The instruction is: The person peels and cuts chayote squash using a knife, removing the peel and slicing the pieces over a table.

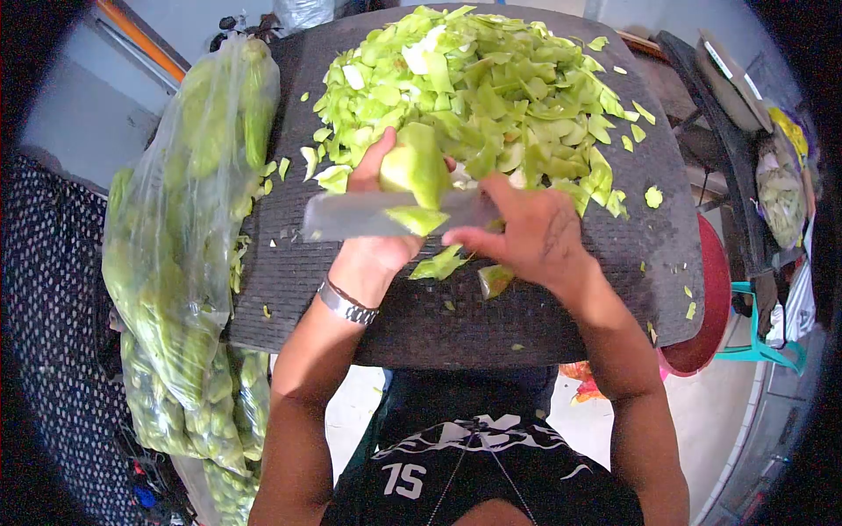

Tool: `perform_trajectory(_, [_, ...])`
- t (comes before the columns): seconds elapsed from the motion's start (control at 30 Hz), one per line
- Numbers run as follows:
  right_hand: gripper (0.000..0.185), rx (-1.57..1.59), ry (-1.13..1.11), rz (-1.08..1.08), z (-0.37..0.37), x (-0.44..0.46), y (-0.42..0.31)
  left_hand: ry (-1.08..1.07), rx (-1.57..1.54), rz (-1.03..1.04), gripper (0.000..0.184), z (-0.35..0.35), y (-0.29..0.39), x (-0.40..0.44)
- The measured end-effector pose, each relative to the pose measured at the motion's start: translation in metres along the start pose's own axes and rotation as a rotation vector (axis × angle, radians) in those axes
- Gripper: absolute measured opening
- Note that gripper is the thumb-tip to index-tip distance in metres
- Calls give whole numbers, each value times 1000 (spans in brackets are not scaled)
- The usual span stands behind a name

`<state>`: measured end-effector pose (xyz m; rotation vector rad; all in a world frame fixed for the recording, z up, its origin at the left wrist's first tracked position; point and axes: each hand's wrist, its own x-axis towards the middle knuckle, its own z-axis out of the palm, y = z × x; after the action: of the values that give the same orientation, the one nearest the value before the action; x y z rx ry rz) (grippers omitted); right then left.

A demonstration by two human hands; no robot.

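Note:
My left hand [383, 252] is closed around a pale green, peeled-looking fruit or vegetable [412, 167], whose exact kind I cannot tell. My right hand [539, 230] grips a wide-bladed knife [346, 217]; its handle is hidden in the fingers. The blade, blurred by motion, points left and crosses just below the fruit, over my left palm. A green slice [417, 219] lies against the blade. Beyond both hands rises a large heap of green peelings [491, 96]. Two loose pieces, one a green peel [438, 263], are on or just above the dark table [421, 337] below the knife.
At the left, a clear plastic bag [175, 228] full of green produce leans on the table's edge, with more filled bags [189, 412] beneath. Scraps lie scattered over the tabletop. To the right are a red basin [710, 307] and a teal stool [763, 351].

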<state>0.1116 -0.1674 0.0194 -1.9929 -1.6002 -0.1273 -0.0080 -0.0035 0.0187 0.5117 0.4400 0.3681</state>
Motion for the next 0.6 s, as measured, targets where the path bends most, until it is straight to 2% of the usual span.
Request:
perform_trajectory(0.07, [60,-23,3,54,-4,3,14,-118,-43,-60,49,-5,6,-3])
perform_trajectory(0.2, [50,40,-37,335,-14,9,44,-128,100,-39,53,-2,6,-3])
perform_trajectory(0.27, [49,182,-10,348,-14,10,50,-101,70,-14,53,0,4,-3])
perform_trajectory(0.4, [61,242,45,212,-14,9,30,-83,33,75,52,-10,1,-2])
perform_trajectory(0.43, [58,226,2,171,-14,7,20,-90,31,100,51,-13,0,-2])
perform_trajectory(0.53, [56,187,-91,77,-9,1,0,-43,-26,2,53,-6,-1,3])
perform_trajectory(0.6, [59,165,-103,33,-5,-1,-3,-12,0,38,50,-4,-4,-2])
